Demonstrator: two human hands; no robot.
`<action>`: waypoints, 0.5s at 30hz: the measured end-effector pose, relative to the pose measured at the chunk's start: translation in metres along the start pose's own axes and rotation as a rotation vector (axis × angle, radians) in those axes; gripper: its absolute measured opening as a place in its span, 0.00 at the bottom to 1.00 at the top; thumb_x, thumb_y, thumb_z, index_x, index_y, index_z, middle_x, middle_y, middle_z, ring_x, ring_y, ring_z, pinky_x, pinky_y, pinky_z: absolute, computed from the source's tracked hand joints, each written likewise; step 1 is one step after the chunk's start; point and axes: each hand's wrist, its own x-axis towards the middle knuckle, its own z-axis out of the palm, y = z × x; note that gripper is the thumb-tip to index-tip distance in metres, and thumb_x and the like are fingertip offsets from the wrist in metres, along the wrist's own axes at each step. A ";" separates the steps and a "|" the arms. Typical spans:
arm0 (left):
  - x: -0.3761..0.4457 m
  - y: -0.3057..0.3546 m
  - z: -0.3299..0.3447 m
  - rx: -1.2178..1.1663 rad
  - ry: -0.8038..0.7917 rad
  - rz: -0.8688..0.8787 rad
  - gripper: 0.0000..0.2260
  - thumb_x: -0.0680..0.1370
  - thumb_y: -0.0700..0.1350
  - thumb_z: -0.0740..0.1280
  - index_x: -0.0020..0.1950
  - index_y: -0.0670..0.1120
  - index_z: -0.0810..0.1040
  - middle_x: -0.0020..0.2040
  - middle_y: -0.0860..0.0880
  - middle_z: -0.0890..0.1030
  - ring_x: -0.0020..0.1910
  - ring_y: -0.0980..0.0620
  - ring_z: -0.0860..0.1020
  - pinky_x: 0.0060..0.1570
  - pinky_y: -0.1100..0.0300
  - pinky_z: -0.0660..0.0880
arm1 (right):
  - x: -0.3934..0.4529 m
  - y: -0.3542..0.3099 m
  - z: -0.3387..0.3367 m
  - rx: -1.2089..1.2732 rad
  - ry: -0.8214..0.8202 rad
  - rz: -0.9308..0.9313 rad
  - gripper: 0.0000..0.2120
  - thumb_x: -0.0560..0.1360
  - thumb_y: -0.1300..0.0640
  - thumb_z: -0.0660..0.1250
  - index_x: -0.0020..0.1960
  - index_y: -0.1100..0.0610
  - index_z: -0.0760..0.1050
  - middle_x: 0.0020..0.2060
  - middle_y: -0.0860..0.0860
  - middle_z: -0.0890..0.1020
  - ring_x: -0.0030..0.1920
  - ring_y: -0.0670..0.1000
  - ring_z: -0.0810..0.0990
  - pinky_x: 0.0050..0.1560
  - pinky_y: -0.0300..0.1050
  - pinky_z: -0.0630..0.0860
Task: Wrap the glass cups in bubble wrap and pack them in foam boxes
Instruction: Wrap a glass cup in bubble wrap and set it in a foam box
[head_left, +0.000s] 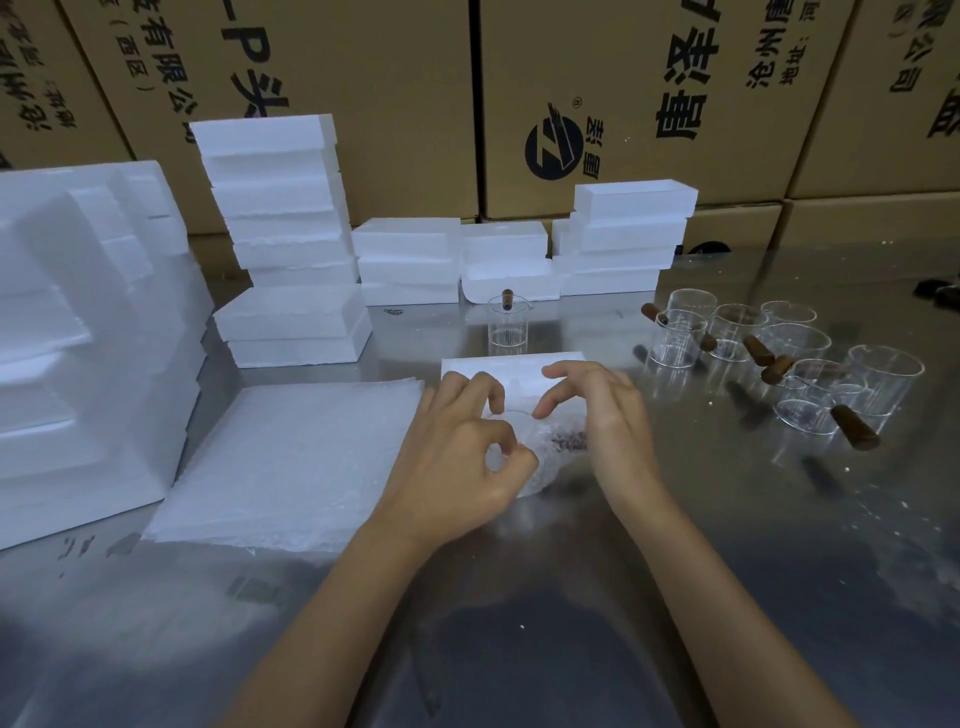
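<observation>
Between my two hands sits a cup (556, 441) with bubble wrap around it, low on the shiny table (571, 597). My left hand (467, 457) pinches the wrap with thumb and finger curled tight. My right hand (597, 415) curls over the other side, and its fingers bend down onto the top of the wrap.

Just left of my hands lies a flat pile of bubble wrap sheets (291, 462). Right behind my fingers is an open foam box (509, 371), and I cannot tell if my fingertips touch it. One bare cup (508, 326) stands alone behind that box. More cups (779, 358) with brown handles stand and lie in a bunch off to the right.

Farther back are stacks of foam boxes (291, 244), one tall and some short. A big foam block (88, 332) fills the left side. Brown cartons (597, 104) with black letters make a wall at the very back.
</observation>
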 end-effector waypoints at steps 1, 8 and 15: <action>0.000 -0.001 0.003 0.025 -0.019 -0.015 0.20 0.74 0.59 0.57 0.39 0.52 0.85 0.57 0.57 0.73 0.58 0.56 0.66 0.60 0.59 0.64 | 0.001 0.002 -0.001 0.003 -0.001 0.015 0.19 0.73 0.48 0.55 0.35 0.52 0.82 0.45 0.46 0.85 0.59 0.36 0.72 0.43 0.26 0.69; -0.002 -0.005 0.013 0.018 -0.109 -0.008 0.18 0.72 0.65 0.65 0.37 0.52 0.80 0.59 0.58 0.73 0.55 0.58 0.66 0.53 0.62 0.64 | 0.014 0.024 -0.014 -0.268 0.072 -0.012 0.20 0.74 0.45 0.51 0.52 0.43 0.80 0.62 0.37 0.77 0.69 0.42 0.65 0.72 0.42 0.58; 0.007 -0.005 -0.012 -0.344 0.213 -0.201 0.18 0.69 0.55 0.72 0.53 0.61 0.67 0.54 0.69 0.70 0.54 0.62 0.69 0.50 0.76 0.64 | 0.018 0.035 -0.018 -0.230 0.079 0.186 0.18 0.72 0.42 0.50 0.41 0.44 0.78 0.55 0.42 0.79 0.67 0.52 0.72 0.73 0.56 0.63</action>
